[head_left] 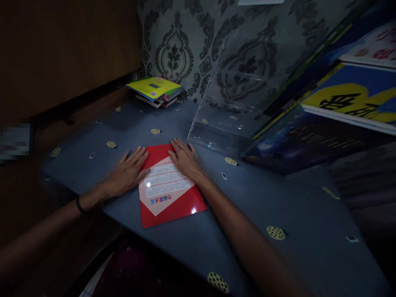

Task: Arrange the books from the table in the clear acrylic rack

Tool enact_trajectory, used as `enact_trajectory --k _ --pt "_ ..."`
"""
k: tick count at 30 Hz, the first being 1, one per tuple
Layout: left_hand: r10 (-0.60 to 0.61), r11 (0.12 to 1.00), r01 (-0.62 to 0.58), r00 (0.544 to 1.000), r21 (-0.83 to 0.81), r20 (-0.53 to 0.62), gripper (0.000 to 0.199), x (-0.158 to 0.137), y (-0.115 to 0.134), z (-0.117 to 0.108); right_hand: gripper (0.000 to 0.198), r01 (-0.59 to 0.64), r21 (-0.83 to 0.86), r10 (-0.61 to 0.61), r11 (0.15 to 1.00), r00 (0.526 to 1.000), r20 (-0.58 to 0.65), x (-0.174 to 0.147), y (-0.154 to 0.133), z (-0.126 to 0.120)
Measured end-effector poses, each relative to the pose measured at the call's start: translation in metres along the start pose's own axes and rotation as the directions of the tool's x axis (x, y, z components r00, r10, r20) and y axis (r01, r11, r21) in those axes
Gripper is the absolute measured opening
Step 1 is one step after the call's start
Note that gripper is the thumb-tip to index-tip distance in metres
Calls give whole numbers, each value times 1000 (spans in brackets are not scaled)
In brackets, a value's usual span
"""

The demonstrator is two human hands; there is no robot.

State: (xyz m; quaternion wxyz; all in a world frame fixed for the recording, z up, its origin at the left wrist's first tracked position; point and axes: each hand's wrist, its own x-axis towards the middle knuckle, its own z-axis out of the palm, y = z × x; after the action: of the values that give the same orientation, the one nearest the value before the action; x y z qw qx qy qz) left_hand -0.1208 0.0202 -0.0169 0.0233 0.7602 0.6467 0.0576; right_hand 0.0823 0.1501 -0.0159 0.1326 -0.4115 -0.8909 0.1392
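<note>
A glossy red book [170,182] with a white printed panel lies flat on the dark blue table [251,194], its coloured title upside down to me. My left hand [126,171] lies along its left edge, fingers stretched out, the thumb over the cover. Across the upper right edge rests my right hand [184,159], palm down with extended fingers. Neither hand grips the book; both touch it. A dark band [80,206] circles my left wrist.
A small stack of books [154,89], yellow on top, sits at the far left corner. Behind the red book stands a clear acrylic holder [219,101]. Large blue and yellow books [354,96] stand at the right. Patterned wallpaper [174,51] backs the table; a wooden panel [65,42] flanks the left.
</note>
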Motion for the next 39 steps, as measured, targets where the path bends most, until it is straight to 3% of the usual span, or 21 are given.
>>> enact_trajectory --k 6,10,15,22,28,32,34,39 --pt "227 974 -227 973 12 46 79 -51 52 -3 52 -21 2 21 1000 1000 12 1 -4 -1" --pt "279 960 -278 959 -25 47 83 -63 66 -6 51 -31 9 31 999 1000 2 -1 -6 -2" --pt "279 959 -276 959 -66 51 84 -60 62 -6 52 12 20 -12 1000 1000 13 -25 2 -3" --pt "342 933 -330 937 -142 74 80 -56 43 -13 48 157 95 -159 983 987 14 -106 20 -16" --pt "393 912 -348 892 -217 223 81 -25 22 -29 44 186 234 -175 954 982 -70 -134 27 -24" --pt "361 922 -313 909 -230 211 72 12 37 -25 48 141 302 -117 943 988 -96 -132 29 -25" --pt "392 909 -353 904 -222 170 70 21 55 -17 51 148 325 -121 934 987 -101 -132 31 -24" --pt "609 781 -565 783 -267 126 62 -5 96 -9 52 199 358 -156 912 977 -145 -134 34 -21"
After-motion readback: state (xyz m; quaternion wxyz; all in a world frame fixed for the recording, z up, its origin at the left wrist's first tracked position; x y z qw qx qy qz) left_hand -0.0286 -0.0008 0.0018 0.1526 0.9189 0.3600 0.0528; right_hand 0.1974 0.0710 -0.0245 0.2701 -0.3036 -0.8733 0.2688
